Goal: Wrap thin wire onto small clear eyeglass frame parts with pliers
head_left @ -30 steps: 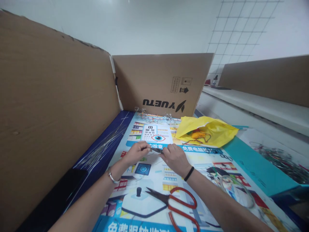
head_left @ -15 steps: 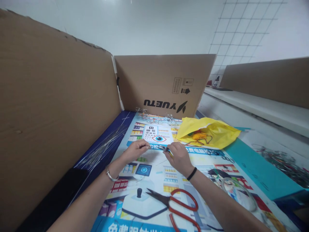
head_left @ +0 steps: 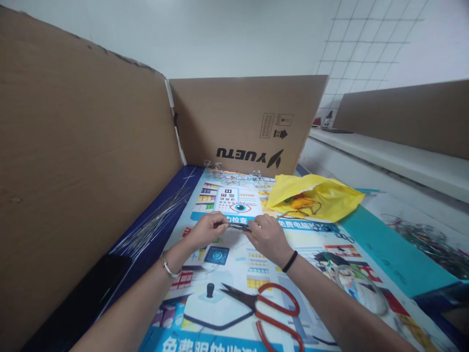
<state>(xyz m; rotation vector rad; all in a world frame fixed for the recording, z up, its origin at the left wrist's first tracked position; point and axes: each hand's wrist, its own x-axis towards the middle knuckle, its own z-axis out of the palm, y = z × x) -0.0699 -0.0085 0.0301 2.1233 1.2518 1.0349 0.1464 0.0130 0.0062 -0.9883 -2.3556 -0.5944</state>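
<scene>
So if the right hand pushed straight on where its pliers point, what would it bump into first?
Probably the left hand: the pliers in the right hand point almost straight at it, though depth is hard to judge here.

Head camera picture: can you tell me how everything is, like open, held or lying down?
Left hand, fingers pinched; anything held unclear
Right hand, closed around pliers
Pliers, held, tips toward left hand
Scissors, lying flat, unheld, handles apart
Yellow bag, lying with mouth open
Straight wires, lying loosely bunched
Cardboard panel, standing, its print upside down
</scene>
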